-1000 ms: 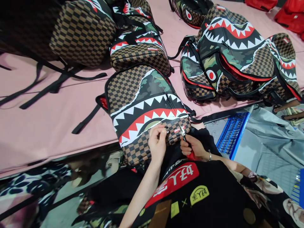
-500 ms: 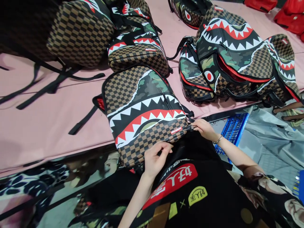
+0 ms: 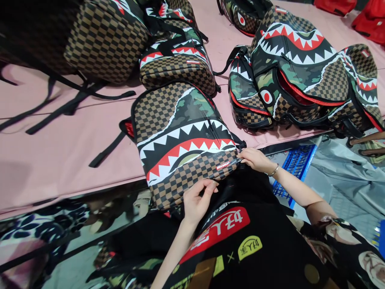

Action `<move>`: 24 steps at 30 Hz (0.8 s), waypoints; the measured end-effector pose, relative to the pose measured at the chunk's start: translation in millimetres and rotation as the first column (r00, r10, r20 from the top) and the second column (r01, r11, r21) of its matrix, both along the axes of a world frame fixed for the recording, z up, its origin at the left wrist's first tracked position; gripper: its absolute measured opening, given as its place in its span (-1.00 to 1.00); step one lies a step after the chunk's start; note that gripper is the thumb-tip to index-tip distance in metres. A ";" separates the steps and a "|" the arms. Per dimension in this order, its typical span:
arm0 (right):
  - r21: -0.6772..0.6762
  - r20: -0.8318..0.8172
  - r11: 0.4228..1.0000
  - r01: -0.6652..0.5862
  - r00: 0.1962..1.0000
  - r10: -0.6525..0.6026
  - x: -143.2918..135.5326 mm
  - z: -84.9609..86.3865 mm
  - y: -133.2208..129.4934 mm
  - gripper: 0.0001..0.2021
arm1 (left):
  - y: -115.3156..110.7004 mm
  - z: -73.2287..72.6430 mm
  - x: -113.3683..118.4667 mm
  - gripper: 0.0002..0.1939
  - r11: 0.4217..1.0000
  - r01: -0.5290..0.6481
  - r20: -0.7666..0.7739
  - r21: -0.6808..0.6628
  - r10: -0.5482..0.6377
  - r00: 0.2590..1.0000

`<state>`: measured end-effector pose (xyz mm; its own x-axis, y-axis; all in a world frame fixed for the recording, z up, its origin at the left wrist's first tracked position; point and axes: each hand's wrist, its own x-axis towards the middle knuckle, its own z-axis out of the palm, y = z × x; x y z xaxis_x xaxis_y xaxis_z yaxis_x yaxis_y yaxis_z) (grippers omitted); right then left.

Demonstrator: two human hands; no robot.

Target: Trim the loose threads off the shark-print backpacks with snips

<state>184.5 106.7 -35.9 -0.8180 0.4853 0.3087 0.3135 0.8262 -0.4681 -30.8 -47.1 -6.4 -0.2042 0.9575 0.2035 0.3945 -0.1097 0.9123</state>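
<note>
A brown-checkered backpack (image 3: 177, 136) with a shark-mouth print and green camouflage lies on the pink table (image 3: 54, 160), its lower end hanging over the near edge towards me. My left hand (image 3: 197, 200) pinches the backpack's bottom edge at the middle. My right hand (image 3: 255, 159) grips the zipper end at the backpack's lower right corner. A bracelet is on my right wrist.
Several more shark-print backpacks (image 3: 294, 72) lie on the table at the back and right, with black straps (image 3: 60, 108) trailing at the left. A blue plastic crate (image 3: 293, 166) and grey sheeting (image 3: 339, 180) sit below the table's right edge.
My right hand moved from the small red label out to the backpack's lower right corner. My left hand slid down from the front pocket to the bottom edge.
</note>
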 end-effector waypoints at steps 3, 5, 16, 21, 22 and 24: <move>-0.002 0.023 1.000 0.014 1.000 -0.013 -2.3 -2.3 -1.6 -0.69 | 0.2 0.7 -1.5 -0.78 1.000 -0.022 -0.003 -0.004 0.022 1.000; 0.004 0.031 1.000 0.019 0.999 -0.019 -2.9 -1.4 -2.6 -0.68 | 0.0 0.9 -2.5 -0.78 0.999 -0.037 -0.008 0.000 0.037 0.999; -0.046 0.015 0.999 0.015 1.000 -0.014 -1.4 7.9 -1.1 -0.75 | -1.9 -4.5 -4.8 -0.80 0.998 -0.066 0.062 0.014 0.065 0.996; 0.000 0.096 1.000 -0.008 0.995 0.007 -9.5 13.3 -1.2 -0.76 | -0.1 0.5 -3.0 -0.79 0.996 -0.089 0.062 0.005 0.088 0.994; 0.009 0.106 1.000 -0.006 0.994 0.005 -10.6 14.9 -1.3 -0.77 | -0.2 1.0 -2.7 -0.78 0.996 -0.094 0.062 0.000 0.094 0.994; 0.024 0.118 1.000 -0.011 0.993 0.009 -12.8 18.0 -1.6 -0.78 | -1.1 1.1 -2.2 -0.76 0.995 -0.102 0.064 -0.010 0.102 0.993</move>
<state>171.7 105.1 -17.9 -0.8541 0.4705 0.2217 0.3569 0.8403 -0.4082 -32.9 -48.2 -5.3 -0.3134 0.9323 0.1804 0.3439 -0.0656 0.9367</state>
